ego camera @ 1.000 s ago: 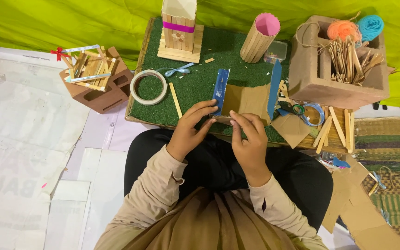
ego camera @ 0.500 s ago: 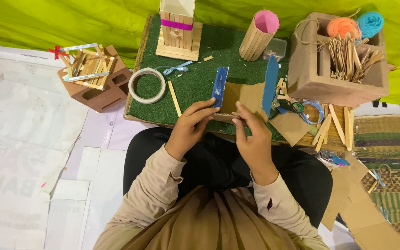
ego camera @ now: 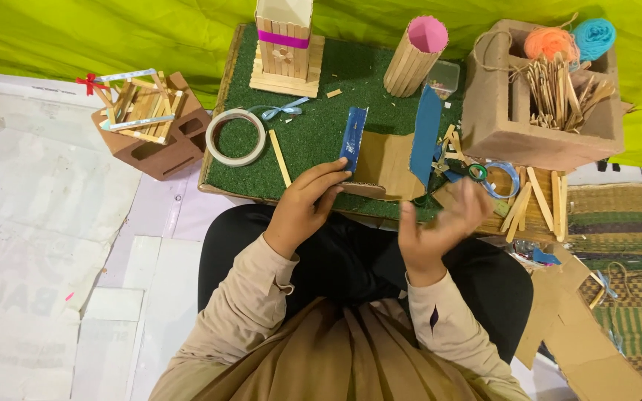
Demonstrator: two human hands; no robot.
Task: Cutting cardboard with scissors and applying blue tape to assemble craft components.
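While left hand [ego camera: 307,202] fingers pinch the cardboard piece [ego camera: 382,165] — right hand [ego camera: 440,223] hovers beside it, fingers spread, empty.

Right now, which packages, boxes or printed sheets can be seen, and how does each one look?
Cardboard box: upper right, brown, holding sticks.
Clear plastic box: beside the pink-lined tube, small.
Brown holder: upper left, blocky, holding sticks.
Printed sheet: left floor, white, faint red lettering.

Above the hands lies a green grass board [ego camera: 321,141] with a pink-topped stick cup [ego camera: 414,56]. The cardboard piece [ego camera: 388,163] is brown with blue edges. Orange yarn [ego camera: 548,42] and blue yarn [ego camera: 594,37] sit right.
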